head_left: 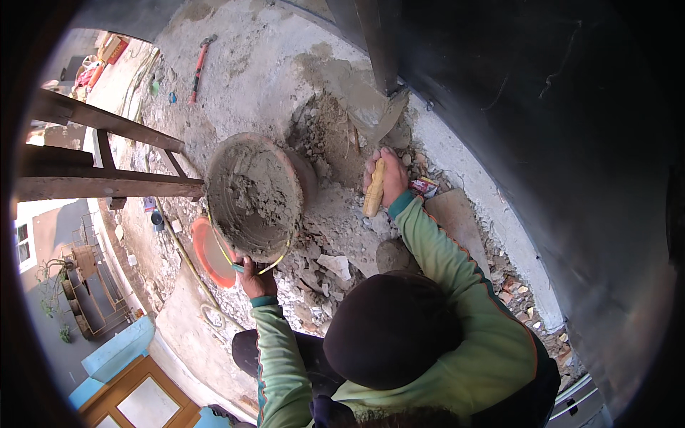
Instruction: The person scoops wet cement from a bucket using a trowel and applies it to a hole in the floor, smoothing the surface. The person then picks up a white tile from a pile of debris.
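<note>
My left hand (255, 279) is closed on the yellow-green wire handle (275, 265) of a mud-caked bucket (305, 175). The bucket tilts so that its mouth faces up toward me, with wet grey mortar (258, 191) inside. To the right, my right hand (392, 175) grips a trowel by its pale wooden handle (373, 194). Its grey blade (391, 118) points away from me, over wet mortar at the foot of a dark post (378, 50). Between bucket and trowel is a hollow of loose, damp soil (332, 139).
An orange basin (211, 258) stands behind the bucket on the left. A red-handled hammer (199, 70) lies at the far left. Brown wooden frame legs (107, 182) reach in from the left. A concrete ledge (492, 207) and dark wall (564, 143) bound the right; rubble (325, 274) covers the ground.
</note>
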A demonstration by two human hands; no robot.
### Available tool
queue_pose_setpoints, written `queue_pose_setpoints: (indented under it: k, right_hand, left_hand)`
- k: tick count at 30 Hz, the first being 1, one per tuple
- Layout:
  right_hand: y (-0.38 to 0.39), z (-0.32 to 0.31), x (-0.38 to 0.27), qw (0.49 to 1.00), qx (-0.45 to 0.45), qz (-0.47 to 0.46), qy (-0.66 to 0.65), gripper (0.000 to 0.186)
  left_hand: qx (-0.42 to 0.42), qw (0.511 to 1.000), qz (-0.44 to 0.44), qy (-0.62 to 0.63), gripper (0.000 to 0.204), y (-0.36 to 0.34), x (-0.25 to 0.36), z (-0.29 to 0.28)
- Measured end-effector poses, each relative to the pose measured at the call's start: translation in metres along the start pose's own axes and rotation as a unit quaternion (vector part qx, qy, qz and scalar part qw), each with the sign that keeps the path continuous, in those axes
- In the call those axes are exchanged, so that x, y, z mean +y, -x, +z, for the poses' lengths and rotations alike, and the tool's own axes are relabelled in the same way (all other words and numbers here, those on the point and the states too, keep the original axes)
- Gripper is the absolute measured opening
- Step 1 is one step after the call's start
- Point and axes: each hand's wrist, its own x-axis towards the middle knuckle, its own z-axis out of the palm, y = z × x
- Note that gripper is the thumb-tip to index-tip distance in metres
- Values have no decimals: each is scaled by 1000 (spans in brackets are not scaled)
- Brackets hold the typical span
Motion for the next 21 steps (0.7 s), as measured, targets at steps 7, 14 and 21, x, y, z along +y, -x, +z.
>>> queue_pose_setpoints:
  k: [7, 14, 21]
  right_hand:
    - [-10, -3, -7, 999, -7, -38, 13, 26]
    - [-10, 1, -13, 1000, 16, -4, -19, 26]
    - [15, -7, -22, 987, 52, 23, 151, 26]
  left_hand:
    - [2, 1000, -9, -7, 29, 3, 1, 7]
    - [-17, 1000, -22, 0, 35, -2, 3, -6]
    - [-4, 1000, -7, -5, 42, 3, 3, 8]
